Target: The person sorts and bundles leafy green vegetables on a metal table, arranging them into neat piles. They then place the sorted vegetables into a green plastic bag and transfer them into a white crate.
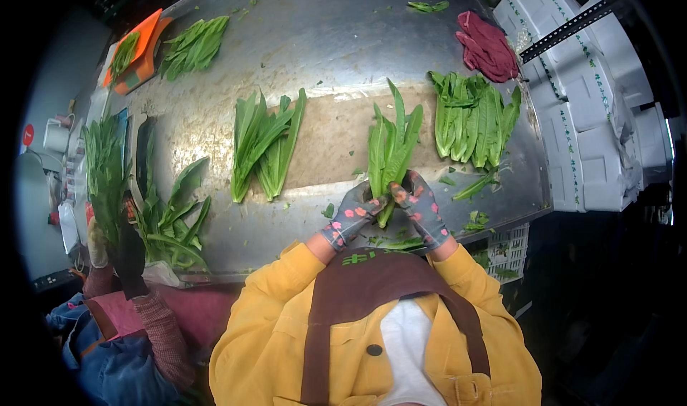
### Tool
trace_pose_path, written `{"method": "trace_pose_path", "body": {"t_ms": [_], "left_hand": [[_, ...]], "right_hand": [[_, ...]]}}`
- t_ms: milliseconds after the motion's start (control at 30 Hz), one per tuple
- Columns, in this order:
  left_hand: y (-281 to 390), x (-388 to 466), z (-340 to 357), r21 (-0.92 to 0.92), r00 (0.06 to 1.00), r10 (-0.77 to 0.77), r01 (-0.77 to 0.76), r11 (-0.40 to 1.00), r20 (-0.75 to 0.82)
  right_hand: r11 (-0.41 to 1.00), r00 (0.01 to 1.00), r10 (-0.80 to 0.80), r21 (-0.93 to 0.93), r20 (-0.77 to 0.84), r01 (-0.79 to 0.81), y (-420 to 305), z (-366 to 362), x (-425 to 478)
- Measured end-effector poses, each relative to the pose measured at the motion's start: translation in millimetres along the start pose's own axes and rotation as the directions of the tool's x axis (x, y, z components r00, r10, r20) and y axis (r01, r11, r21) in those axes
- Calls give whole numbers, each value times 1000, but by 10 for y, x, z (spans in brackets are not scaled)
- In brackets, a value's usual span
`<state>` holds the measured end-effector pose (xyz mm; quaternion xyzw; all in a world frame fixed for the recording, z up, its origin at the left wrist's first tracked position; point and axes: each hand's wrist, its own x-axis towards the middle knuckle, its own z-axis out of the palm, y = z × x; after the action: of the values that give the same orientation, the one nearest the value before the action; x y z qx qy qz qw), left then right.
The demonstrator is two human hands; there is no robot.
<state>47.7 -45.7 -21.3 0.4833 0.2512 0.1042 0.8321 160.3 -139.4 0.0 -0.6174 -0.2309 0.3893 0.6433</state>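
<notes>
In front of my chest, a small bunch of long-leaf lettuce (390,148) stands with its leaves pointing away from me and its stem end low. My left hand (351,215), in a grey flower-print glove, grips the base from the left side. On the other side my right hand (421,210), gloved alike, pinches the lower leaves. Two bunches of greens (260,148) lie left of my hands on a brown board-like patch (327,137). To the right rests a larger pile of lettuce (469,119), its pale ribs side by side.
Leaf scraps dot the metal table (322,36). A maroon cloth (485,46) lies by white foam boxes (569,116). Far left are an orange tray (142,52), a leafy pile (196,46) and loose leaves (174,223). Beside me, a co-worker's gloved hand (129,250) holds greens (104,170).
</notes>
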Motion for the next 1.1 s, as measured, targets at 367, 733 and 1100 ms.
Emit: {"method": "trace_pose_path", "body": {"t_ms": [367,733,1100], "left_hand": [[39,-35,65,-148,997,46,-54,988,-57],[-24,-12,38,-120,991,-96,85,989,-95],[-87,-12,6,-227,983,17,-58,972,-181]], "right_hand": [[963,990,116,253,-86,-91,249,-213,-27],[942,996,-47,-336,-70,21,-4,-155,-47],[931,999,26,-362,-45,-41,404,-311,2]]}}
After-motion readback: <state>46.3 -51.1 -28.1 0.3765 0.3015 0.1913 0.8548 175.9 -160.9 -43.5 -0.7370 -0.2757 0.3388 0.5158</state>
